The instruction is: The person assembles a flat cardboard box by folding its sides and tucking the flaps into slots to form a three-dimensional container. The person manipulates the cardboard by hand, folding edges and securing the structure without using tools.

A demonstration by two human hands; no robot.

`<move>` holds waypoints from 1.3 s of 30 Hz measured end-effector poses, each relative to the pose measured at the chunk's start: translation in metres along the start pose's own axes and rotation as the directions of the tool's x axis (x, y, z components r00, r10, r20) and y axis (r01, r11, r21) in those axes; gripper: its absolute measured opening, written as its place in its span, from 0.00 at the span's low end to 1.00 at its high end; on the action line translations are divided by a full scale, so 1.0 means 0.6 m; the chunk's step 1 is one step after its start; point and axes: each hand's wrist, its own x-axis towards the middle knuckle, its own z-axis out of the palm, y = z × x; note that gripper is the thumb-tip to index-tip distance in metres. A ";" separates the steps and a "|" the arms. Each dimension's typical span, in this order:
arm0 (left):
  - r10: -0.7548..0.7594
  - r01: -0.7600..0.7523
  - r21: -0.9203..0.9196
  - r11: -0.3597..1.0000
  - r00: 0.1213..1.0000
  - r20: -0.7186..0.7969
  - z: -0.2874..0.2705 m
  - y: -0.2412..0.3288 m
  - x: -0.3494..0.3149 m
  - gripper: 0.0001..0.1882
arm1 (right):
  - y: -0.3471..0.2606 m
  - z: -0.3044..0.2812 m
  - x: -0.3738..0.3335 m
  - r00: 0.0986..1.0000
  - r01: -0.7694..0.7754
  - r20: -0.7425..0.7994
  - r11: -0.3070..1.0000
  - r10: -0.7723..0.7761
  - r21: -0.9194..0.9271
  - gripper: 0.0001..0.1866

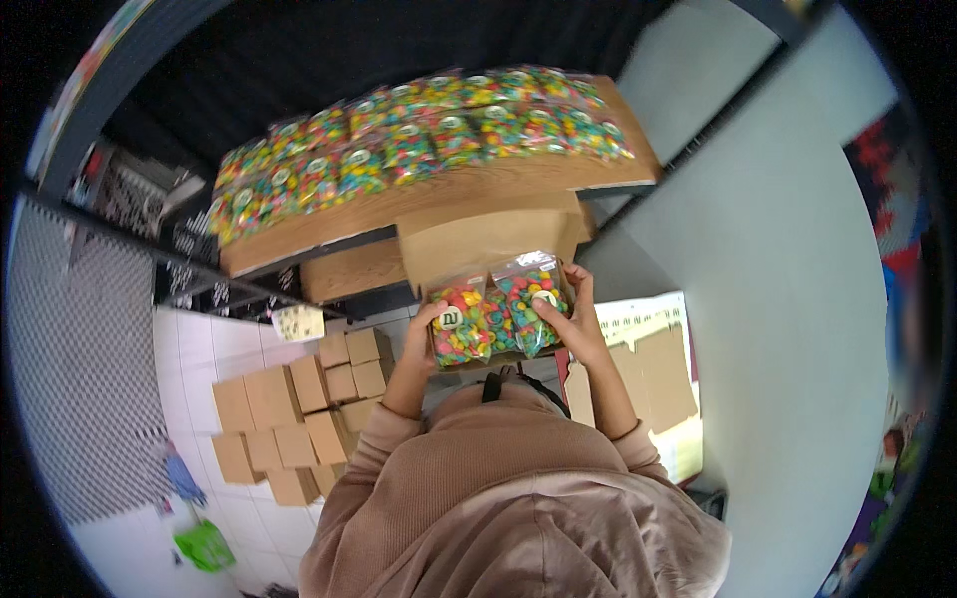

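An open cardboard box is held in front of my body, its lid flap raised on the far side. Inside lie clear zip bags of colourful candy: a left bag and a right bag, each with a round white label, and more candy shows between them. My left hand is closed round the box's left side, its thumb at the left bag's edge. On the other side my right hand grips the box, its thumb lying over the right bag near the label. The undersides of both hands' fingers are mostly hidden.
Beyond the box, a wooden shelf carries rows of similar candy bags. Several closed cardboard boxes stand on the tiled floor at left, near a green bag. Flat cardboard lies at right beside a grey wall.
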 end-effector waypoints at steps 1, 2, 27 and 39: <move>-0.035 0.034 0.063 0.997 0.999 0.010 0.011 -0.001 0.015 0.33 | 0.003 -0.005 -0.011 0.999 -0.013 -0.043 1.000 0.013 -0.003 0.45; -0.070 0.067 0.126 0.990 0.997 0.025 0.018 -0.002 0.032 0.32 | 0.004 -0.008 -0.023 0.996 -0.025 -0.091 1.000 0.025 -0.008 0.45; -0.097 -0.560 0.829 -0.005 0.825 0.557 0.082 -0.437 0.174 0.31 | 0.360 -0.093 -0.373 0.276 -0.449 -0.958 0.892 0.075 -0.060 0.42; -0.754 -0.937 0.264 -0.229 0.342 0.560 0.162 -0.436 0.153 0.29 | 0.318 -0.098 -0.330 0.695 -0.597 -0.719 0.573 0.019 -0.562 0.30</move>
